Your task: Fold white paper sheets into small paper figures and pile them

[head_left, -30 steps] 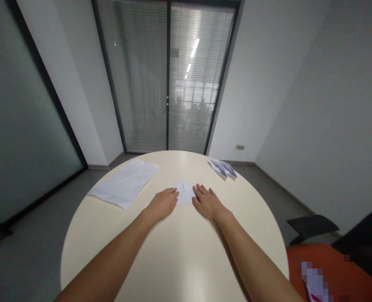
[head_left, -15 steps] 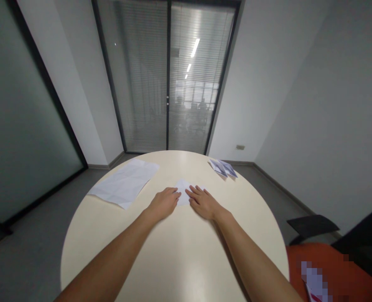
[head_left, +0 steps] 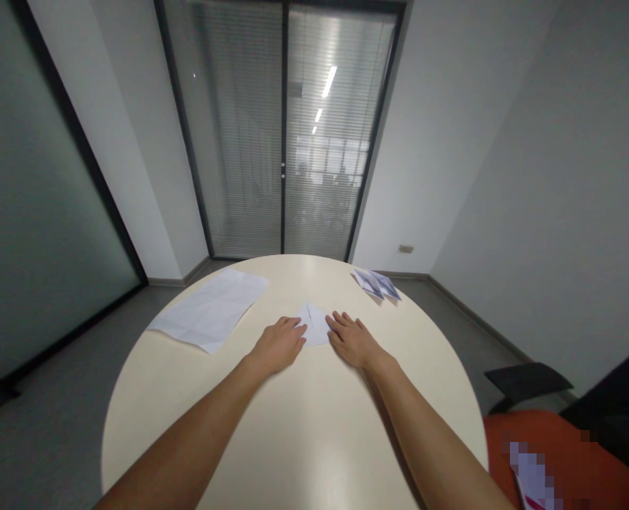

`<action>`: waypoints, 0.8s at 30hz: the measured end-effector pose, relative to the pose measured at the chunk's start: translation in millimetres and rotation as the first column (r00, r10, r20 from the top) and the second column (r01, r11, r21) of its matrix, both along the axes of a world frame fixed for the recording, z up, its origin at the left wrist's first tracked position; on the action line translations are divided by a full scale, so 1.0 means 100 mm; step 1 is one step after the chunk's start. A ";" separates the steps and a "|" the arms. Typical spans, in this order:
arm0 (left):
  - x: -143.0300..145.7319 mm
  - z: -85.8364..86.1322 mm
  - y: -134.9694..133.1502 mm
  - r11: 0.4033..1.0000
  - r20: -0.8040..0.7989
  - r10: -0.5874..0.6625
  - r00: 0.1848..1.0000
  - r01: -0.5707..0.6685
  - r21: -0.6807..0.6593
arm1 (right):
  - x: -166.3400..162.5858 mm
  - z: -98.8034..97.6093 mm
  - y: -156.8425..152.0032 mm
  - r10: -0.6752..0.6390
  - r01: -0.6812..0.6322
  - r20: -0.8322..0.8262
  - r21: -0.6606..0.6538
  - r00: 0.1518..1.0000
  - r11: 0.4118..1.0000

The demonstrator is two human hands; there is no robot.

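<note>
I have in my view, as the largest thing, one sliding glass partition (head_left: 229,156) with blinds, standing behind one round, pale table (head_left: 304,439). To the right of the table there is one chair (head_left: 601,467) with an orange-red seat; on it lies one object which is blurred, so I cannot say what it is. On the far left part of the table I count one large white sheet (head_left: 213,308), flat, with faint creases, reaching to the rim. Next come the two hands, both palm down. The left hand (head_left: 278,343) is mostly open, its fingers a little bent and near to each other, and their tips rest upon the left side of one small folded paper (head_left: 317,329). The right hand (head_left: 353,342) is opened wider and flatter, with the fingers somewhat spread, and its fingertips touch the right edge of this same paper. I see neither hand gripping it. The small folded paper lies on the table between the hands, its pointed end away from the person, a short dark line near this point. Two folded pieces (head_left: 368,285) with bluish-grey areas lie together near the far right rim.
</note>
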State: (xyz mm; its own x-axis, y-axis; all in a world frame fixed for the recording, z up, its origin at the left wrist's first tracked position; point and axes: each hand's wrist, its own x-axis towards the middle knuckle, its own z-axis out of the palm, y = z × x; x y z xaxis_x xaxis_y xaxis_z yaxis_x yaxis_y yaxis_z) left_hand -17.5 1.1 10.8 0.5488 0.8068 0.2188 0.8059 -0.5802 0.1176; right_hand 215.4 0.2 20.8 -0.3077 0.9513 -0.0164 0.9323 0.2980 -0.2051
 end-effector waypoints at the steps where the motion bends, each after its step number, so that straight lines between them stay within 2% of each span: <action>1: 0.01 0.00 -0.01 1.000 -0.008 -0.002 1.000 0.002 0.006 | 0.01 0.01 0.00 0.017 -0.017 -0.010 0.023 1.000 1.000; 4: 0.05 0.01 -0.02 0.999 -0.013 0.009 1.000 -0.009 0.047 | 0.04 0.04 0.04 0.146 -0.138 -0.062 0.117 0.987 0.983; 7: 0.08 0.00 -0.01 0.994 -0.021 0.040 0.999 -0.037 0.104 | 0.06 0.05 0.09 0.317 -0.281 -0.145 0.224 0.937 0.933; 9: 0.09 0.00 -0.01 0.991 -0.024 0.056 0.998 -0.053 0.119 | 0.06 0.05 0.10 0.367 -0.315 -0.216 0.240 0.905 0.918; 15: 0.08 -0.04 0.00 0.996 -0.022 0.040 0.999 -0.038 0.075 | 0.01 0.08 0.03 0.331 -0.322 -0.345 0.085 0.879 0.943; 24: 0.00 -0.05 0.06 0.992 0.024 -0.128 0.991 0.129 -0.018 | 0.09 -0.03 0.10 0.257 -0.209 -0.306 0.180 0.917 0.961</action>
State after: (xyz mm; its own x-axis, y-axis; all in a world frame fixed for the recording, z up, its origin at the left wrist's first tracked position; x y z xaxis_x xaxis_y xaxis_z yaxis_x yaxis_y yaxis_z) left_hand -17.5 6.9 5.3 0.6433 0.7341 0.2174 0.7220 -0.6761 0.1470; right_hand 224.5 10.0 18.3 -0.4867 0.8371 0.2499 0.7223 0.5465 -0.4239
